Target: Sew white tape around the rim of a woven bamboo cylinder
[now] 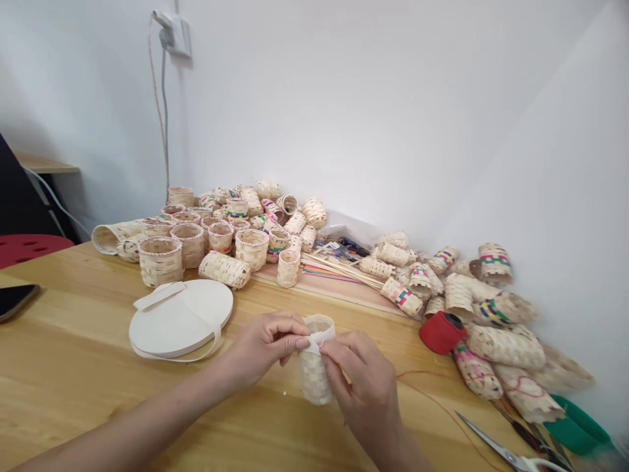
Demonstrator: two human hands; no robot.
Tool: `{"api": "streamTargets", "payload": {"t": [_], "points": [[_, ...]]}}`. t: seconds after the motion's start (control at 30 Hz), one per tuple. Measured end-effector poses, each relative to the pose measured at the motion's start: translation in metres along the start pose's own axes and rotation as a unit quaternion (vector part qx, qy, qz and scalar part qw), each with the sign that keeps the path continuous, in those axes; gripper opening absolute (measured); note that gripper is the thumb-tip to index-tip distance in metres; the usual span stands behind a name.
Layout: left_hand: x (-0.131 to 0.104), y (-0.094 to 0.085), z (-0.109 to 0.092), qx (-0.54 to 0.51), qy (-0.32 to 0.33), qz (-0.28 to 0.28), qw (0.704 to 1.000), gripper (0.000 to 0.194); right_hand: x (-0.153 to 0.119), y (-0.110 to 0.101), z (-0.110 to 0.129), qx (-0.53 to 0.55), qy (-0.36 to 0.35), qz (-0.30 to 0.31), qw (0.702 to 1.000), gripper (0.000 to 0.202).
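A small woven bamboo basket (315, 383) stands on the table between my hands, its open mouth facing up. A white tape strip (318, 337) wraps around its rim. My left hand (272, 337) pinches the strip at the rim's left side, thumb and fingertips together. On the right, my right hand (361, 367) has its fingertips closed at the strip's front, just below the rim. Part of the basket's right side is hidden behind that hand. A thin red thread (432, 375) trails over the table near the right hand.
To the left lies a flat roll of white tape (181, 321), a phone (14, 300) beyond it. Woven baskets (253, 249) crowd the back, with more piled (506, 346) at right. Scissors (501, 449), a red thread spool (442, 333) and a green tape roll (577, 426) lie right.
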State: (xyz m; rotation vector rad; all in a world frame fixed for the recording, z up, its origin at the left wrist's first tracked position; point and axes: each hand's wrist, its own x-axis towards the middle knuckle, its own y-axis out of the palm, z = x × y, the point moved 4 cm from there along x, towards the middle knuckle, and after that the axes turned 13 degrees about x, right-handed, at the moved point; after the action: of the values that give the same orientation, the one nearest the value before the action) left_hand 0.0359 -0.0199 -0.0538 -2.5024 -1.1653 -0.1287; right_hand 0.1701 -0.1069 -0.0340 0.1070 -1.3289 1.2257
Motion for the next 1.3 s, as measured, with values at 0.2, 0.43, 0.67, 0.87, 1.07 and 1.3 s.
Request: {"api": "streamTargets", "payload": {"t": [0.2, 0.43, 0.67, 0.87, 1.07, 1.3], "points": [[-0.0009, -0.0006, -0.0067, 0.051, 0.008, -0.010, 0.999, 0.021, -0.0015, 0.0000, 0.0001, -0.012, -0.008, -0.019, 1.000, 0.012], [-0.0024, 0.0036, -0.0005, 0.067, 0.000, -0.001, 0.998, 0.024, 0.0007, -0.0004, 0.0038, -0.057, -0.022, 0.001, 0.998, 0.009], [-0.0029, 0.0058, 0.0029, 0.070, -0.005, -0.006, 0.998, 0.025, -0.0009, 0.0064, -0.0011, -0.078, 0.015, 0.014, 0.997, 0.023], [-0.0029, 0.0045, 0.0019, 0.062, 0.003, -0.010, 0.998, 0.025, 0.0013, 0.0065, -0.0021, -0.056, 0.017, 0.004, 0.998, 0.025], [-0.0041, 0.0065, 0.0012, 0.060, -0.009, -0.011, 0.998, 0.023, 0.0003, 0.0075, -0.0012, -0.066, 0.009, 0.013, 0.998, 0.027], [-0.0034, 0.0014, -0.0063, 0.103, 0.026, -0.011, 0.994, 0.022, 0.0053, 0.0034, 0.0039, -0.015, 0.014, 0.015, 1.000, 0.021]]}}
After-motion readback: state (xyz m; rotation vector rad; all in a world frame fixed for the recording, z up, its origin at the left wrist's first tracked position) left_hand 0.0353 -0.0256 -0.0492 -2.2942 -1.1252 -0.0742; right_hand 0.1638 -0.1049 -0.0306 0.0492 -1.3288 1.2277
